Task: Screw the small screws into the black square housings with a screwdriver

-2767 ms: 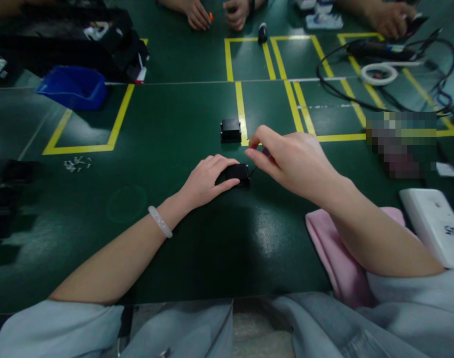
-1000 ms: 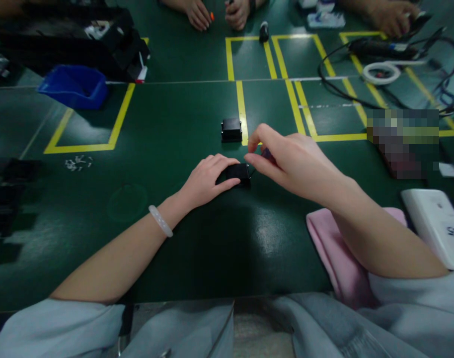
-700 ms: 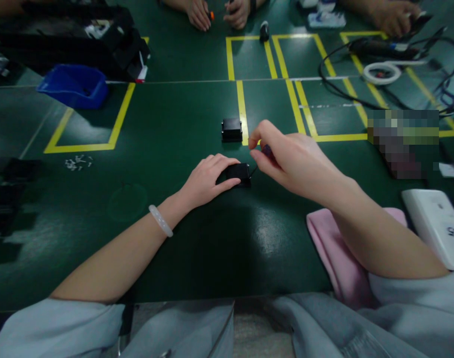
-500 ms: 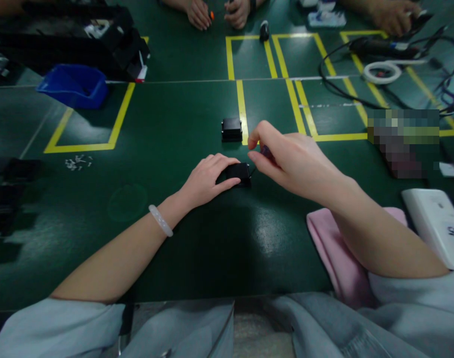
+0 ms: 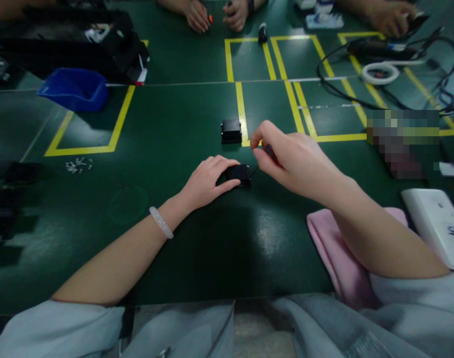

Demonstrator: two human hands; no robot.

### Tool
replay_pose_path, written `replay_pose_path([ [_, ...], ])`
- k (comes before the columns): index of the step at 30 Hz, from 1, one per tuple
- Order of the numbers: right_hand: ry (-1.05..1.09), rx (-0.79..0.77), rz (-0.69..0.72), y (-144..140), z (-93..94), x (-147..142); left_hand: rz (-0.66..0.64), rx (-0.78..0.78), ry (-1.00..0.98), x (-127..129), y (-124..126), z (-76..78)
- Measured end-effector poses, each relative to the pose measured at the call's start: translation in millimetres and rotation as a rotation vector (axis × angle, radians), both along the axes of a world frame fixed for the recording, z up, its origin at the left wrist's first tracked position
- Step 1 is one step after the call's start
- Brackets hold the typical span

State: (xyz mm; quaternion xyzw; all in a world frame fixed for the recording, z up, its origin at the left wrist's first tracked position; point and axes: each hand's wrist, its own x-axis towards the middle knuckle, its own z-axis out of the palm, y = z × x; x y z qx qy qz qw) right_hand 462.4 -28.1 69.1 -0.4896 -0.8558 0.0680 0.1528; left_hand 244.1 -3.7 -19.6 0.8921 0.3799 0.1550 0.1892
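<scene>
My left hand (image 5: 212, 181) grips a small black box-shaped part (image 5: 239, 172) on the green table, thumb on the near side and fingers on the far side. My right hand (image 5: 286, 156) is closed round the dark handle of a screwdriver (image 5: 269, 150). The tool's thin shaft slants down to the right end of the held part; whether its tip sits in a screw is too small to tell. A second black box-shaped part (image 5: 231, 131) rests just beyond, beside a yellow tape line. Far to the left lies a small heap of screws (image 5: 79, 165).
A blue bin (image 5: 76, 89) stands at the back left by a large black housing (image 5: 126, 44). On the right are a pink cloth (image 5: 326, 233) under my forearm, a white device (image 5: 435, 219) and black cables (image 5: 331, 89). Co-workers' hands (image 5: 236, 15) are across the table.
My right hand has shifted very slightly right, still round the screwdriver. My left hand keeps its grip on the black part. The whole view has tipped slightly.
</scene>
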Motion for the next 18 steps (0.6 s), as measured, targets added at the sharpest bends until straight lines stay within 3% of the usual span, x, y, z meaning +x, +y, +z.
replay_pose_path([
  [18,-0.013,0.043,0.002,0.4,-0.7,0.0,0.004,-0.014,-0.011,0.7,-0.3,1.2],
])
